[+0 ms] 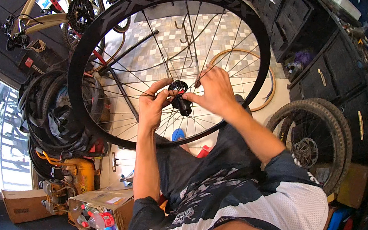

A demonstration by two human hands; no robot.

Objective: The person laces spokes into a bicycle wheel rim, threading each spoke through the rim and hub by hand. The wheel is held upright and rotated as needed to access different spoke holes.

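A black deep-rimmed bicycle wheel [77, 90] with thin black spokes lies tilted in front of me, above my lap. At its centre is a black hub [185, 107] with a touch of red near the flange. My left hand [151, 105] has its fingers closed at the hub's left side, thumb and forefinger almost meeting. From the right, my right hand [213, 89] reaches over the spokes with its fingers bent and its thumb against the hub. Its fingertips are by the spokes, and what lies beneath them is partly hidden.
Bundled black tyres [47, 107] and a yellow machine [79, 176] stand left, with an open cardboard box [126, 204] of bottles nearer me. Dark cabinets [325, 70] line the right, with knobby-tyred wheels [338, 125] against them. Bicycles [32, 25] and people's limbs are farther off.
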